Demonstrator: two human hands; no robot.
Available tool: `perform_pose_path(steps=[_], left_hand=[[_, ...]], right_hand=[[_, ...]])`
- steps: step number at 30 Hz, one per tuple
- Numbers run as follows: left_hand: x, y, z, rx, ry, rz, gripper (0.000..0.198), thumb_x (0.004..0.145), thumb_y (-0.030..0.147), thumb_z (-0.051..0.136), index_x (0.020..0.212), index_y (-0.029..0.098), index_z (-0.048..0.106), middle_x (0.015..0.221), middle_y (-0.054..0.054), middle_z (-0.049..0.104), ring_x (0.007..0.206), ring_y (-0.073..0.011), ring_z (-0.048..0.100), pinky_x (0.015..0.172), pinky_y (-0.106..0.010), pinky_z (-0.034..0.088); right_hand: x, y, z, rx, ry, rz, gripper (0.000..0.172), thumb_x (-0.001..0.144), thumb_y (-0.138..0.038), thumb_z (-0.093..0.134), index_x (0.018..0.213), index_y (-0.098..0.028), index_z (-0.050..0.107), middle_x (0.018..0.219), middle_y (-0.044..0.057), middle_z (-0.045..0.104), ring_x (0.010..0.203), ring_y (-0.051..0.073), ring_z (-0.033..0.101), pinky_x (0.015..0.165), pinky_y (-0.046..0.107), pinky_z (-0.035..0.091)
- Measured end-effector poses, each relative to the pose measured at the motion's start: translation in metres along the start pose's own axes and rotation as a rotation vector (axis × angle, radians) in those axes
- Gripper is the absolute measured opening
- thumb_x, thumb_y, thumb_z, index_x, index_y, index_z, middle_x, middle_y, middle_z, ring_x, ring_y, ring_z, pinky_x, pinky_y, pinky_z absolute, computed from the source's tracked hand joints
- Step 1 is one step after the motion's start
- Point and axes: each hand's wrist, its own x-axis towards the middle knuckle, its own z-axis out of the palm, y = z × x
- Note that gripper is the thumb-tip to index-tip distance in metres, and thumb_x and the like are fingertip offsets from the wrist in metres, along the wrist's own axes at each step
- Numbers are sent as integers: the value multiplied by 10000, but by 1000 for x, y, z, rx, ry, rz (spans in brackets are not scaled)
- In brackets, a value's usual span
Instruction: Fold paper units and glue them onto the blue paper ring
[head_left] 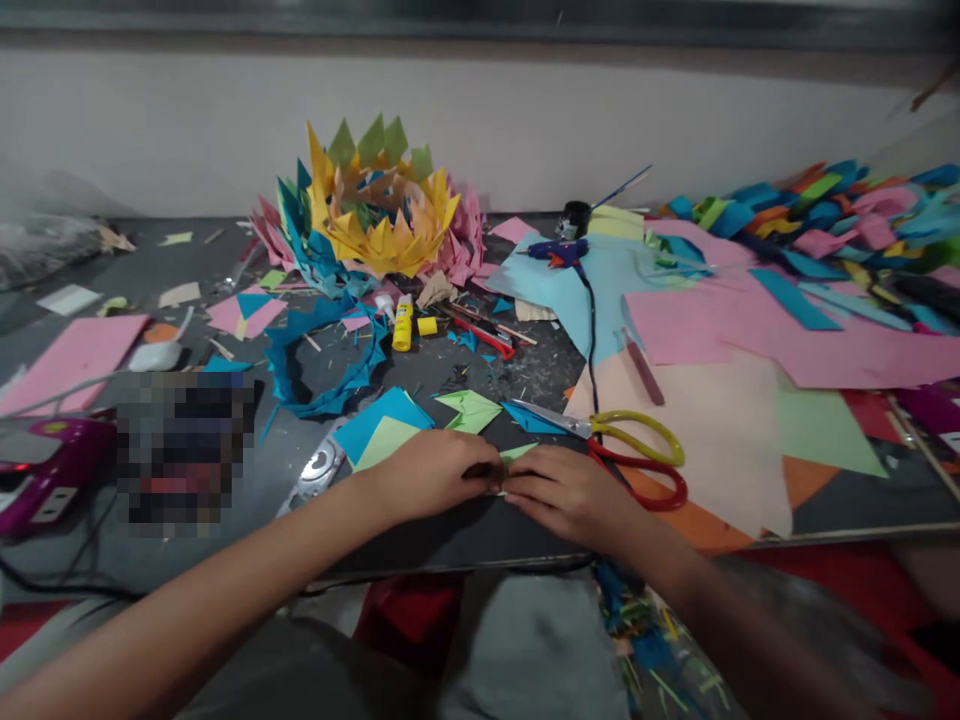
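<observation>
My left hand (435, 472) and my right hand (570, 492) meet near the front edge of the dark table (450, 540). Together they press and pinch a small light green paper piece (517, 453), mostly hidden under the fingers. Just beyond lie a folded green paper (470, 408), a blue folded piece (529, 418), and a blue and pale green sheet (382, 428). Scissors (630, 450) with yellow and red handles lie right of my right hand. Farther back stands a layered paper crown (375, 215) of yellow, green, blue and pink points.
A yellow glue bottle (403, 325) and a blue glue gun (559, 252) with black cord sit mid-table. Pink, peach and blue sheets (720, 330) cover the right side with several folded pieces (825, 205). A purple device (45, 470) and a pink sheet (75, 355) lie left.
</observation>
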Motion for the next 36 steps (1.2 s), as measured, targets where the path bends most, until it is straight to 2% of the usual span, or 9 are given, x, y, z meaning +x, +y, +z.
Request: perform_pose_path(steps=[6, 10, 16, 20, 26, 30, 33, 36], left_hand=[[5, -7, -4, -66, -50, 17, 94, 758, 179, 589, 847, 199, 610, 746, 33, 606, 632, -84, 534, 532, -164, 314], [3, -10, -5, -157, -54, 21, 144, 747, 209, 626, 889, 186, 629, 730, 22, 586, 616, -77, 520, 542, -156, 336], [-4, -9, 2, -218, 23, 64, 90, 759, 191, 623, 838, 178, 664, 800, -3, 592, 731, -87, 559, 669, -163, 394], [-7, -8, 7, -242, 65, 69, 84, 778, 184, 597, 820, 179, 669, 795, -7, 595, 754, -91, 562, 686, -165, 403], [-9, -6, 10, -235, 108, 64, 71, 777, 161, 587, 792, 168, 656, 784, -8, 611, 747, -97, 563, 676, -178, 410], [-14, -4, 20, -124, 208, 72, 92, 795, 200, 573, 812, 181, 662, 779, -8, 593, 727, -99, 558, 661, -192, 414], [-22, 0, 29, 124, 332, 105, 173, 844, 243, 501, 812, 179, 658, 765, -17, 588, 701, -112, 543, 630, -218, 407], [-30, 6, 36, 375, 407, 187, 235, 872, 246, 428, 830, 158, 643, 729, -22, 589, 638, -118, 518, 568, -238, 394]], right_hand=[[-4, 1, 3, 69, 1, 78, 119, 842, -201, 521, 806, -167, 630, 832, 47, 632, 781, 154, 561, 698, 280, 465], [-2, 0, 0, 136, -28, 117, 119, 839, -200, 527, 816, -177, 641, 844, 47, 630, 816, 153, 559, 727, 277, 461], [5, 2, -3, 304, -36, 315, 78, 810, -202, 570, 783, -192, 642, 806, 26, 630, 777, 137, 569, 717, 260, 449], [9, 3, -5, 427, -61, 469, 51, 777, -211, 609, 733, -199, 631, 774, 3, 624, 724, 117, 576, 684, 237, 441], [16, -1, -8, 401, -95, 578, 66, 755, -176, 582, 699, -197, 609, 751, 0, 611, 717, 127, 563, 663, 244, 421], [20, -4, -6, 332, -80, 605, 82, 714, -142, 581, 642, -182, 581, 730, -3, 574, 678, 117, 539, 644, 241, 406], [22, -3, -5, 319, -76, 602, 93, 697, -136, 586, 615, -175, 567, 734, -10, 551, 642, 99, 523, 614, 228, 392], [21, -1, -4, 335, -90, 585, 94, 696, -131, 586, 615, -173, 566, 724, -13, 546, 641, 96, 521, 606, 220, 388]])
